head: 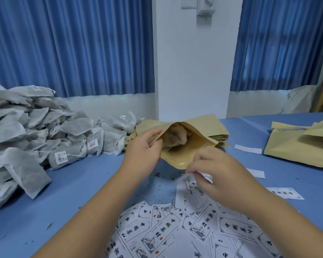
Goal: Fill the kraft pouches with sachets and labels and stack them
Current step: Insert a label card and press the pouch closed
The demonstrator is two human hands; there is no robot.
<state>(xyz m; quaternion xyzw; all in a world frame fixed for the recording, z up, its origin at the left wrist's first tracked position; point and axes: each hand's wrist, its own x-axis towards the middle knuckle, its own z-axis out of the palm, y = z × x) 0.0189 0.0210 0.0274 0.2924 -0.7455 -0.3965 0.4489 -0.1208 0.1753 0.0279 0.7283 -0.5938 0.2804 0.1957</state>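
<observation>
**Inspector:** Head view. Report where the open kraft pouch (175,157) is and what holds it.

**Technician:** The open kraft pouch is raised off the desk (73,183) with its mouth turned toward the person. The left hand (144,146) is at the pouch's left rim. Its grip is narrow, with thumb and fingers pinching that rim. One grey sachet (173,138) lies crumpled inside the pouch.

**Inspector:** Report the other hand.

**Technician:** The right hand (216,170) is just below and to the right of the pouch mouth. Whether it touches the pouch cannot be told. Its grip is closed on a printed label (206,176), with the fingers curled round it. Blur hides the finger detail.

**Inspector:** List the stock around the pouch.

**Technician:**
- Left of the pouch: a large sachet pile (35,131), several sachets carrying barcode tags.
- Directly behind the pouch: a flat pouch stack (220,136).
- Well to the right of the pouch: more kraft pouches, the side pouches (291,148), lying one on another.
- Between the pouch and the side pouches: white strips (247,148) lying flat on the desk.
- Nearer the person than the pouch: loose labels (166,229), overlapping, printed face up.
- Just below the pouch: green flecks (162,175) scattered on the desk.
- Beyond the pouch: blue curtains (73,43) on either side of a white column (192,71).
</observation>
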